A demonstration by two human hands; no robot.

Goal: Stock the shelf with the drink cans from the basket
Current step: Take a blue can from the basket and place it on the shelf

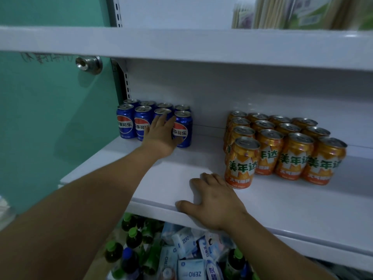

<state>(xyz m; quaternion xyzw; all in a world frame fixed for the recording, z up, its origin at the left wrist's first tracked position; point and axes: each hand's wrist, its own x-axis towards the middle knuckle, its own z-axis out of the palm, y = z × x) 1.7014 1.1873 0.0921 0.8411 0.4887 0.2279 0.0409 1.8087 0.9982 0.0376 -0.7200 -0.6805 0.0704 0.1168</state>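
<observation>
On the shelf (282, 201), flat left hand (161, 133) touches blue cans (125, 123), flat right hand (214, 199) empty

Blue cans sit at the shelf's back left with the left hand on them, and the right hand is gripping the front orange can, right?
Not quite. The head view shows the right hand resting on the shelf edge beside the front orange can, gripping nothing. The left hand is on the blue cans at the back left.

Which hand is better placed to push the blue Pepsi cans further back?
Left. The left hand touches the blue Pepsi cans; the right hand rests on the shelf beside the orange Mirinda cans.
</observation>
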